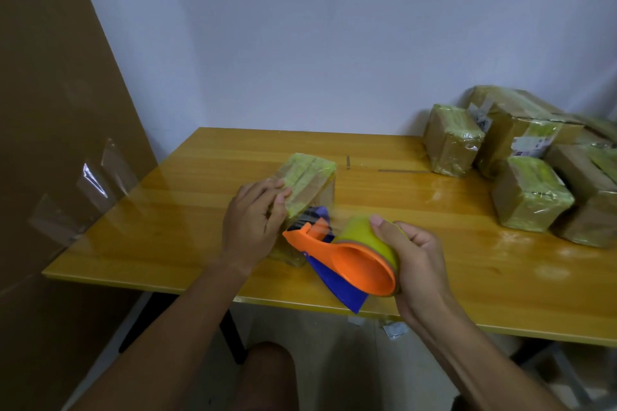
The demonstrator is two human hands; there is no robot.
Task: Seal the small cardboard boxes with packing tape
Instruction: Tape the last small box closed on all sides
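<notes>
A small cardboard box (309,178) wrapped in yellowish clear tape stands on the wooden table (200,210) near its front edge. My left hand (253,220) grips the box's near left side, fingers pressed on its top edge. An orange and blue tape dispenser (340,260) with a yellow-green tape roll is in my right hand (417,264). The dispenser's cutting end touches the near face of the box, and a strip of clear tape runs from it onto the box.
A pile of taped boxes (531,160) fills the table's right rear corner. A large brown cardboard sheet (56,143) with clear tape strips stuck on it leans at the left. The white wall stands behind. Scraps lie on the floor under the table.
</notes>
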